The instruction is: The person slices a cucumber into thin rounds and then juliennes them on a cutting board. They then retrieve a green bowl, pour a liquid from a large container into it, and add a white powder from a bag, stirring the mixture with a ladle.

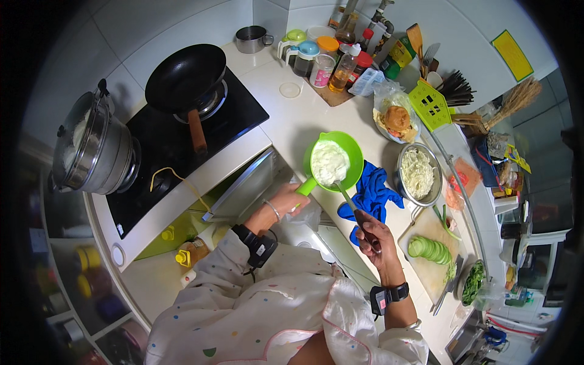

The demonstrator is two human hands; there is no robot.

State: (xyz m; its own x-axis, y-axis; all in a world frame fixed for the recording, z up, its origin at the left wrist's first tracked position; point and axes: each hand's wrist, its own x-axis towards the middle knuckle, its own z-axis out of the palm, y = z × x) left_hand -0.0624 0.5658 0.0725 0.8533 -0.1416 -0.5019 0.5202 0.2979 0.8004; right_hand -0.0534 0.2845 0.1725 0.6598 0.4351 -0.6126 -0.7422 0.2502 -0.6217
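Observation:
A green plastic scoop bowl [350, 150] with a spout holds a white, lumpy mass [329, 163] that looks like flour or batter. My left hand [288, 200] grips the bowl's handle at the counter's front edge. In my right hand [377, 239] is the dark handle of a metal utensil [349, 200]. Its working end dips into the white mass and is hidden there. A crumpled blue cloth [372, 191] lies on the counter just right of the bowl.
A black wok [185, 82] and a steamer pot [98, 146] stand on the gas stove [150, 132]. Rightward are a metal bowl of pale shreds [417, 173], sliced green vegetable [430, 250] on a cutting board [422, 278], and a knife [449, 285]. Condiment bottles [344, 68] line the back. Below, a drawer [246, 185] stands open.

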